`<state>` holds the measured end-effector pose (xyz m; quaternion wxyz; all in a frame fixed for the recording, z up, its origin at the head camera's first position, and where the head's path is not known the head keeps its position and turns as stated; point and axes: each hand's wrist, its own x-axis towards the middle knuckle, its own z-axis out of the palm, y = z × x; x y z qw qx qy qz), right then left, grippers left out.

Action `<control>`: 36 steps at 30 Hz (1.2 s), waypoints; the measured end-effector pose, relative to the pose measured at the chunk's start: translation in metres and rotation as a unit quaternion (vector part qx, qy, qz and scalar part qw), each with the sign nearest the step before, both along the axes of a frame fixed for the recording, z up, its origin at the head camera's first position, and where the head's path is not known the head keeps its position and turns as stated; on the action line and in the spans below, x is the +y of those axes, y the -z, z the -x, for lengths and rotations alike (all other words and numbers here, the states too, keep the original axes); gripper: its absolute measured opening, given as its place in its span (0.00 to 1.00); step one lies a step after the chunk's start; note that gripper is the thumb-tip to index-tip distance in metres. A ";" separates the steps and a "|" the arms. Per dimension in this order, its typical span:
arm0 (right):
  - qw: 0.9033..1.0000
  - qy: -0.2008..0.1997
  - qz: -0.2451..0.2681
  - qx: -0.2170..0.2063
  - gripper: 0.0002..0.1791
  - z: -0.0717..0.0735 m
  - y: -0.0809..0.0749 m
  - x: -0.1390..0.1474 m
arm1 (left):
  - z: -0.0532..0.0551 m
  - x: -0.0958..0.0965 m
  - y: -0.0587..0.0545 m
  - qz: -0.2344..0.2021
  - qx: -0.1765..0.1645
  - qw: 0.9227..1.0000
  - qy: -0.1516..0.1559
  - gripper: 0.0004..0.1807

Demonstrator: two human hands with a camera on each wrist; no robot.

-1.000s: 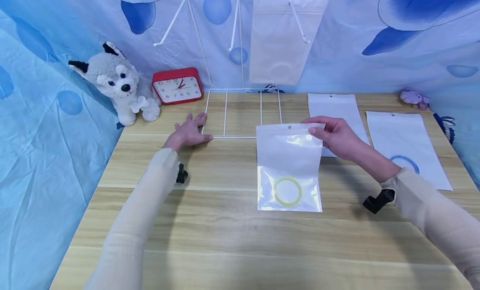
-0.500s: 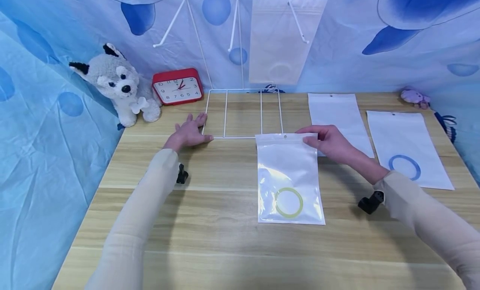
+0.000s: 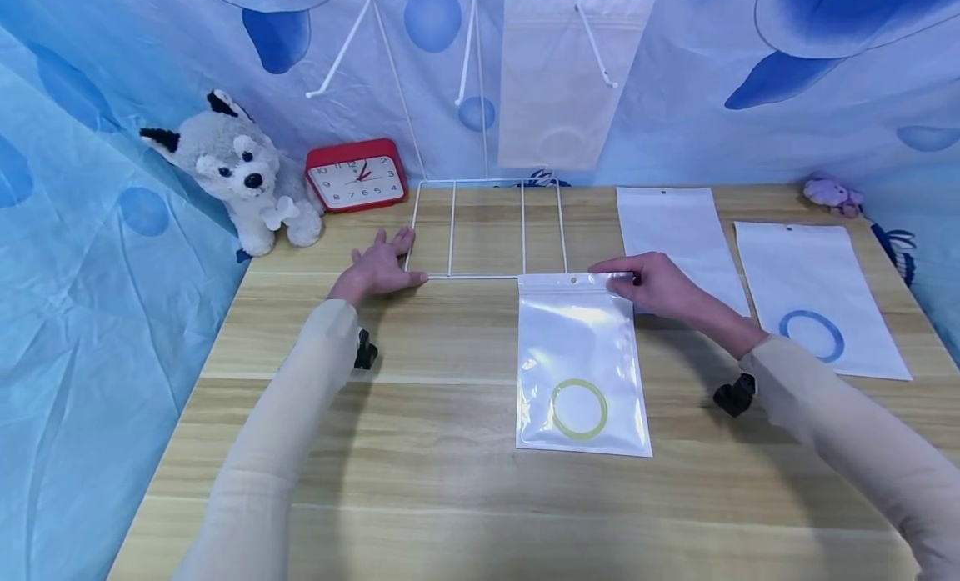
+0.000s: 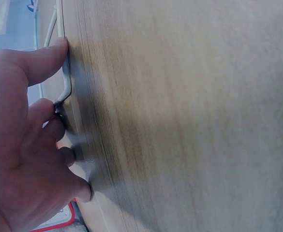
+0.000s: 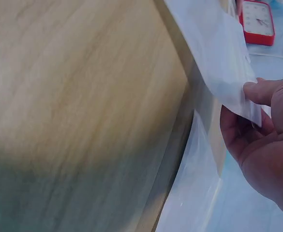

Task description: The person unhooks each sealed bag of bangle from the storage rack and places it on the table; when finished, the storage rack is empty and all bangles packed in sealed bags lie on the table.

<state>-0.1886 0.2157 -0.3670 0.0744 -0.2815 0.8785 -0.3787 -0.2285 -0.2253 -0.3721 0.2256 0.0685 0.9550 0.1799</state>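
My right hand (image 3: 660,287) pinches the top right corner of a white zip bag (image 3: 573,331) between thumb and fingers. Through the bag's clear front shows a yellow-green ring (image 3: 580,409), low down. In the right wrist view the bag (image 5: 218,53) bends a little at the pinched corner. Fingers spread, my left hand (image 3: 377,267) rests at the near left corner of a white wire rack (image 3: 487,276). The left wrist view has the thumb (image 4: 49,63) touching the rack's wire.
Another bag (image 3: 570,81) hangs on the rack's right hook; two hooks left of it carry nothing. Two more bags lie at the right, one with a blue ring (image 3: 812,336). A red clock (image 3: 356,174) and plush husky (image 3: 247,177) stand back left; a purple toy (image 3: 831,192) lies back right.
The right hand has brought the bag down and nearer, so it now lies flatter over the table. My left hand has stayed at the rack's corner.
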 end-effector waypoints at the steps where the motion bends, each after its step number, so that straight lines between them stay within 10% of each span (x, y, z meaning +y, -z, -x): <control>1: 1.000 -0.006 -0.004 0.009 0.16 0.001 0.001 0.000 | 0.000 0.000 0.000 0.000 0.000 1.000 0.000 0.50; 14: 0.991 -0.052 -0.110 0.057 0.19 0.012 0.005 -0.010 | 0.002 0.000 0.001 0.006 -0.008 1.000 0.002 0.51; 36: 0.984 -0.093 -0.124 0.086 0.16 0.015 0.002 -0.017 | 0.002 -0.001 0.004 0.007 -0.002 1.000 0.002 0.50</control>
